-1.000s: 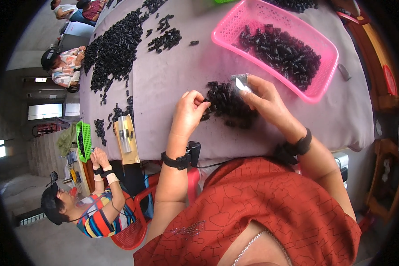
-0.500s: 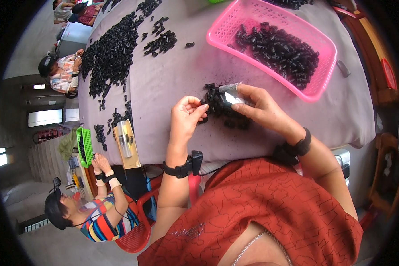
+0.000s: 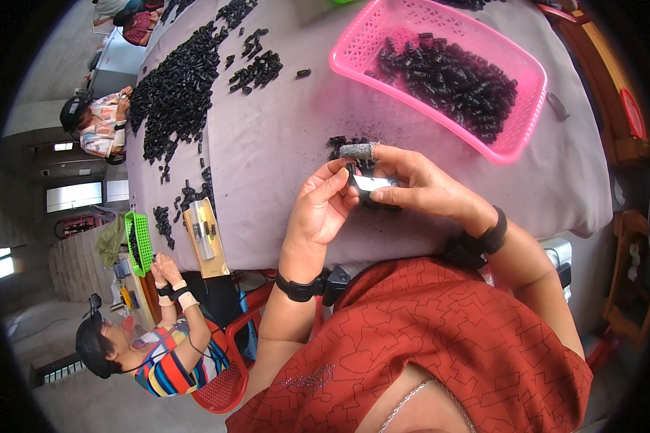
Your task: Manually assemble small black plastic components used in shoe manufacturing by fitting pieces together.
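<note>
In my right hand (image 3: 433, 186) is a flat, shiny metal blade (image 3: 373, 184), pinched between thumb and fingers. A grey, rough-looking wrap (image 3: 357, 151) covers that hand's index fingertip. My left hand (image 3: 319, 206) pinches a small black plastic piece (image 3: 351, 170) against the blade's left end. Fingers partly hide the piece, and whether the blade touches it I cannot tell. Just behind and below both hands lies a small heap of similar black pieces (image 3: 337, 142), partly covered by them. Dark crumbs are scattered on the cloth around it.
A pink basket (image 3: 531, 112) with many black pieces stands at the back right of the cloth-covered table (image 3: 267, 144). A large black heap (image 3: 177, 94) spreads at the far left. A tan tray (image 3: 217, 263) and green basket (image 3: 144, 245) stand left, beside a seated co-worker (image 3: 170, 353).
My left hand has moved right from the heap to meet the blade, bringing a black piece. My right index finger has lifted and now points left above the blade.
</note>
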`<act>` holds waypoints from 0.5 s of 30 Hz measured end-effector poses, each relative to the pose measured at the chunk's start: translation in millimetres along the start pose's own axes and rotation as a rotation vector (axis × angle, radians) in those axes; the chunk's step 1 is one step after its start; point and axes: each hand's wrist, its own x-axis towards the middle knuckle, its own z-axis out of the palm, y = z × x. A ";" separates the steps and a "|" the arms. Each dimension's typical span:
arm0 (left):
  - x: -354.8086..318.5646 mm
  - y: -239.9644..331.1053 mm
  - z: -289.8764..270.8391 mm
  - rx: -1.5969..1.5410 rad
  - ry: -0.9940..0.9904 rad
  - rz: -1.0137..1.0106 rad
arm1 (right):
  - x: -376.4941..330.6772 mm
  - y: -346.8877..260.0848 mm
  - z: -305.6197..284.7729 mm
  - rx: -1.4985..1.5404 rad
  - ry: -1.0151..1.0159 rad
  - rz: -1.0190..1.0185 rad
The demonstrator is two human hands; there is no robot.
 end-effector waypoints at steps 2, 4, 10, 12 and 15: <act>-0.3 -1.1 -4.3 -0.043 -0.033 -0.014 | 0.8 -2.1 1.7 0.021 0.001 0.003; 0.3 -1.3 -1.9 -0.049 -0.027 -0.005 | 0.3 -3.0 2.5 0.050 0.000 0.021; 1.8 -4.8 -8.0 -0.051 -0.091 -0.006 | 0.3 0.9 -1.3 0.160 -0.075 0.074; 1.8 -5.4 -11.7 -0.048 -0.139 -0.003 | 1.3 0.0 -2.1 0.169 -0.096 0.070; 0.6 -5.6 -11.9 -0.060 -0.173 0.003 | 1.2 -6.6 -2.3 0.223 -0.134 0.117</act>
